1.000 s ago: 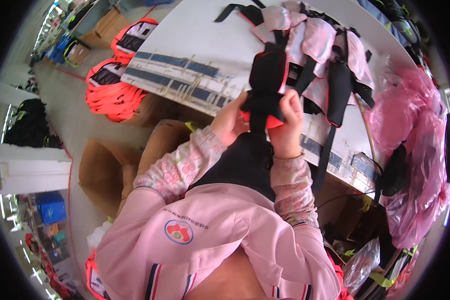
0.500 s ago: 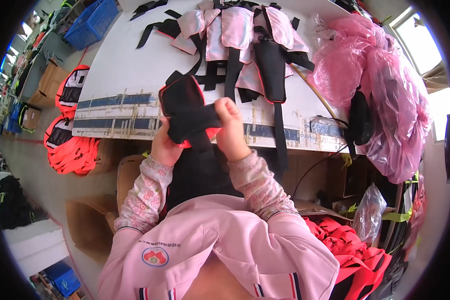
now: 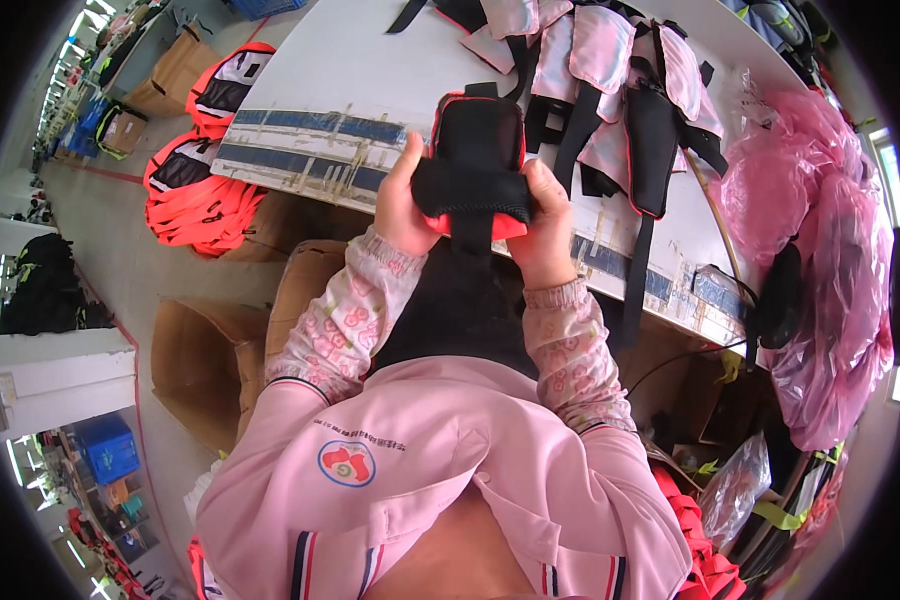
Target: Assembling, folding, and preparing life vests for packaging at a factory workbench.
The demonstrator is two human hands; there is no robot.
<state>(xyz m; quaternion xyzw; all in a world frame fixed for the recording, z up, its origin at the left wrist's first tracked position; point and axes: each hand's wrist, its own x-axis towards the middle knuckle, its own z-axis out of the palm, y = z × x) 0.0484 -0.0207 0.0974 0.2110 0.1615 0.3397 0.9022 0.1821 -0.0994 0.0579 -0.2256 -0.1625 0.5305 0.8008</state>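
Between my two hands is a black padded piece [image 3: 478, 130] with red-orange edging and a black band [image 3: 470, 188] lying across it. It is held up in front of the table's near edge. My left hand [image 3: 407, 208] is closed on its left side, the thumb pointing up. My right hand [image 3: 548, 225] grips its right side, with the thumb at the end of the band. The fingers behind the piece are hidden. A black strap hangs down from its lower end.
Pink, shiny padded pieces [image 3: 602, 50] with black straps lie on the white table [image 3: 360, 70]. Pink plastic bags [image 3: 820, 200] hang at the right. Orange bags [image 3: 205, 205] are stacked left of the table, near an open cardboard box [image 3: 205, 350]. More red-orange straps [image 3: 705, 560] lie at lower right.
My right hand has gone from a fist on the band to a grip on the piece's right side. The band now lies flat across it. The whole view has shifted and turned.
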